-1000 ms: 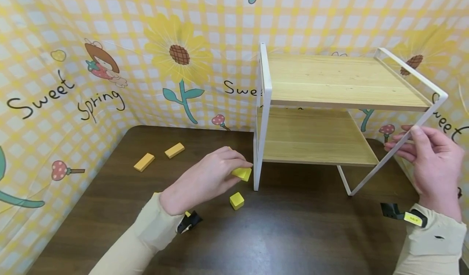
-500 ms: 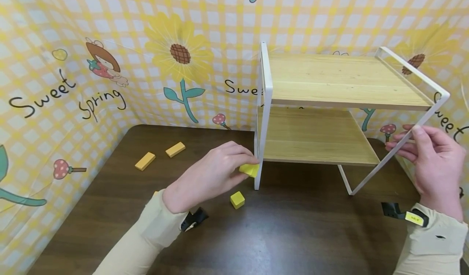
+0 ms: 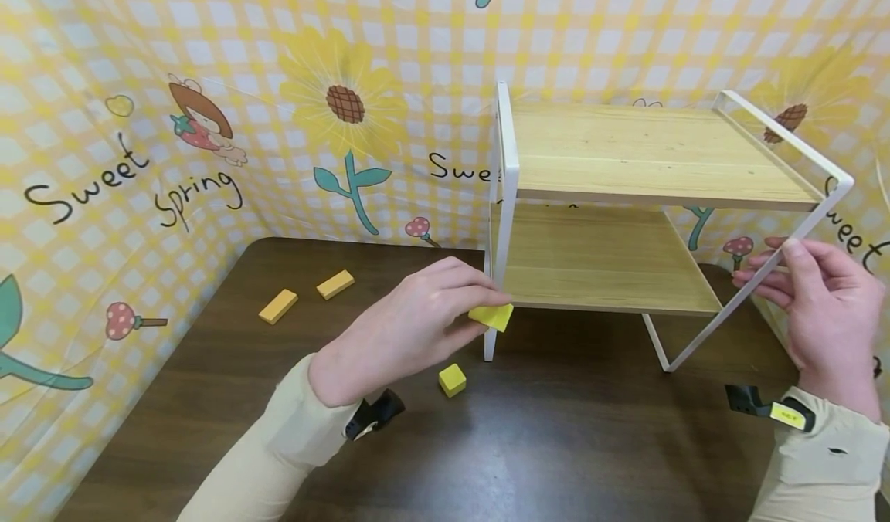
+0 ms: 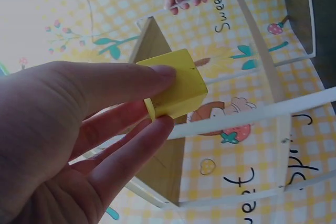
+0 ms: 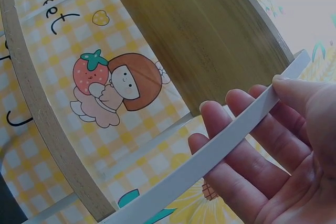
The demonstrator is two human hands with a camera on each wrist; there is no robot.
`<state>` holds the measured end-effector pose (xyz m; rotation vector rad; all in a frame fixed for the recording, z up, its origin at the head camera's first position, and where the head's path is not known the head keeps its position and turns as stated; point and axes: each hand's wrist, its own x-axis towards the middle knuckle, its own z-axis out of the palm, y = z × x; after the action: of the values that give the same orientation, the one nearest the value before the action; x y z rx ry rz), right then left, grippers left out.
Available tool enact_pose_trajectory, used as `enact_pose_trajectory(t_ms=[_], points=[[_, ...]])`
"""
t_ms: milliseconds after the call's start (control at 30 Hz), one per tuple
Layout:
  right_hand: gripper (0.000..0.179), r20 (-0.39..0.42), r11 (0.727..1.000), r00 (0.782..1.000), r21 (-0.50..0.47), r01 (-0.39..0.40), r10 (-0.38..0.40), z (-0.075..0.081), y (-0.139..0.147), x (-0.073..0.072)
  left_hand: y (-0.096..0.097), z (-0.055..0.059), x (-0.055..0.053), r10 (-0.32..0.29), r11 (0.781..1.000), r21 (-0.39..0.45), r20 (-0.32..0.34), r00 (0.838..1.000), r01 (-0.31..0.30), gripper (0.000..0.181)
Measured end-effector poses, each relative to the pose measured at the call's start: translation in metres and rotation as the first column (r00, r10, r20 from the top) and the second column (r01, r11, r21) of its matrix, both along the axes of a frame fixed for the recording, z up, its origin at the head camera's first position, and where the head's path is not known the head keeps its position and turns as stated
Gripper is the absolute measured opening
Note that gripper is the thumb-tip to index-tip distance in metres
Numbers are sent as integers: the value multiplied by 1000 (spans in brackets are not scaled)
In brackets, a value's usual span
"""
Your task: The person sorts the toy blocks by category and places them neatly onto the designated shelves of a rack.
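My left hand (image 3: 424,313) pinches a yellow block (image 3: 492,316) between thumb and fingers, in front of the shelf's left leg (image 3: 506,213). Up close in the left wrist view, the thumb lies across one face of that block (image 4: 181,85) and fingertips support it from below. On the right, my right hand (image 3: 830,302) holds the slanting white front bar (image 5: 210,150) of the two-tier shelf (image 3: 660,155), thumb in front and fingers behind. A yellow cube (image 3: 452,381) lies on the table below the left hand.
Two orange-yellow rectangular blocks (image 3: 278,306) lie at the back left of the dark wooden table (image 3: 542,445). The shelf's lower board (image 3: 605,259) sits above the tabletop between white metal frames. A yellow checked cloth (image 3: 278,12) covers the walls behind and beside.
My left hand has moved right with the yellow block, from left of the shelf's left leg to in front of it. The right hand keeps its hold on the bar.
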<state>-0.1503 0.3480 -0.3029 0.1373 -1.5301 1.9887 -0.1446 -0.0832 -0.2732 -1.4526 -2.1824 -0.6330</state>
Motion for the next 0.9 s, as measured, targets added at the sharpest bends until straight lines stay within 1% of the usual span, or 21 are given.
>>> enact_pose_trajectory(t_ms=[133, 267, 467, 733, 900], points=[[24, 5, 1000, 1000, 2, 1, -1, -1, 0, 0, 4, 10, 1, -32, 999, 14, -15, 999, 32, 37], [25, -3, 1000, 1000, -1, -2, 2, 0, 0, 0, 8, 20, 2, -49, 999, 16, -36, 998, 50, 38], [25, -11, 1000, 1000, -4, -9, 9, 0, 0, 0, 13, 32, 1, -66, 998, 20, -76, 995, 68, 39], [25, -24, 1000, 999, -9, -24, 24, 1, 0, 0, 18, 49, -3, -73, 997, 23, -86, 994, 76, 39], [28, -34, 1000, 999, -6, -26, 26, 2, -1, 0, 24, 60, -3, -87, 996, 7, -113, 990, 89, 36]])
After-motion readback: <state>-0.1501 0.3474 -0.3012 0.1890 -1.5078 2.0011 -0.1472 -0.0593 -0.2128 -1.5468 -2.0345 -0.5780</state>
